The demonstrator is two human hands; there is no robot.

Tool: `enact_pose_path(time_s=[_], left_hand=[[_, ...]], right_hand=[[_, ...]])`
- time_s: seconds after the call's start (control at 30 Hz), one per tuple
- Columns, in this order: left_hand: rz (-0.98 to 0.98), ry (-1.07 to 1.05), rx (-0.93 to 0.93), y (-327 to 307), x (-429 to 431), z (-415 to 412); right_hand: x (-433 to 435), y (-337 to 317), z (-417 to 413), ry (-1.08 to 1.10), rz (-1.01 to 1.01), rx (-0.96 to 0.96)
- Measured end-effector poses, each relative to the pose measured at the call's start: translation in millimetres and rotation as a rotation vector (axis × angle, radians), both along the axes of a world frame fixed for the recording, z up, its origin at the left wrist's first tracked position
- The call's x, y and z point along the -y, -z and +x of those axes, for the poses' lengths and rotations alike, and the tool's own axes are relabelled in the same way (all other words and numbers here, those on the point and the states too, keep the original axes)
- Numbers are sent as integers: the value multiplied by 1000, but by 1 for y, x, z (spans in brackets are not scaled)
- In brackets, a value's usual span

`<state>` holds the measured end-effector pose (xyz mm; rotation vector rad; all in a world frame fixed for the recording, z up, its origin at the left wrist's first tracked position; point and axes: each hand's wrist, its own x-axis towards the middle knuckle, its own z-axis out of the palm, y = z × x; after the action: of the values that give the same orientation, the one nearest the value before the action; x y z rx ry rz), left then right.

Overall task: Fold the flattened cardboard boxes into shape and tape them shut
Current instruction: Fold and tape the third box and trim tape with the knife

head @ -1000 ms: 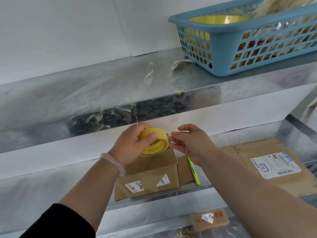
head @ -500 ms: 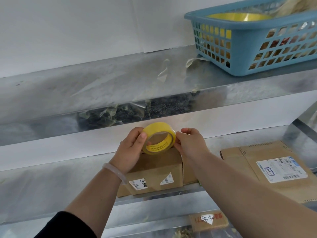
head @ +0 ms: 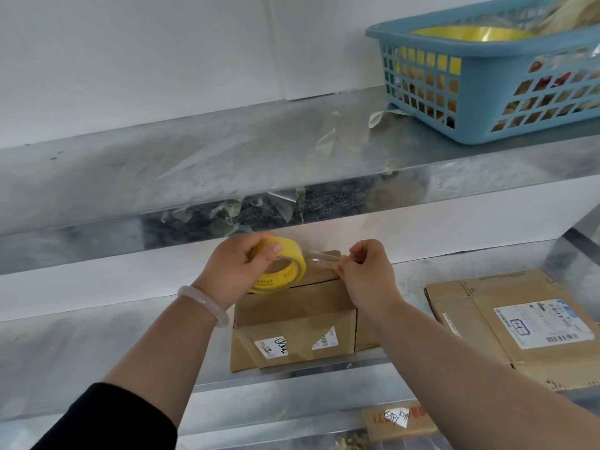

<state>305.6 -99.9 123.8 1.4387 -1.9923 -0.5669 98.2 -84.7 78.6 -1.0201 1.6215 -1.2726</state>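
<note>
Head | left fingers [head: 259, 251] grip 1 tape roll [head: 293, 258] | right fingers [head: 344, 267] pinch strip [head: 319, 261] | 1 folded box [head: 292, 315]

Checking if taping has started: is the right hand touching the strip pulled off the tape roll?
Touching. The head view shows the right hand pinching the free end of the clear strip, stretched from the tape roll the left hand holds.

A blue plastic basket [head: 487, 92] sits on the upper steel shelf [head: 162, 164], high and to the right of the right hand [head: 367, 277], with a yellow roll [head: 470, 34] inside. Curled scraps of clear film [head: 282, 203] cling to that shelf's front edge just above the left hand [head: 233, 271]. A brown packet with a handwritten label [head: 399, 420] lies below the right hand.
</note>
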Motion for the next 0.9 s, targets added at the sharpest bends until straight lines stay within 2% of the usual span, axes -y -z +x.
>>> enact_pose_path(time_s=[0.23, 0.33, 0.47, 0.53, 0.9], left_hand=[[-7, 15, 338, -10, 3, 11], [-79, 53, 481, -13, 1, 1], [-108, 67, 605, -14, 1, -15], [-106, 61, 635, -15, 1, -21], [-99, 57, 855, -16, 2, -59]], right_hand=[[0, -2, -1, 11, 16, 67], [1, -1, -4, 46, 41, 112], [4, -5, -12, 79, 57, 397], [2, -7, -17, 64, 55, 476], [-8, 11, -65, 82, -15, 478]])
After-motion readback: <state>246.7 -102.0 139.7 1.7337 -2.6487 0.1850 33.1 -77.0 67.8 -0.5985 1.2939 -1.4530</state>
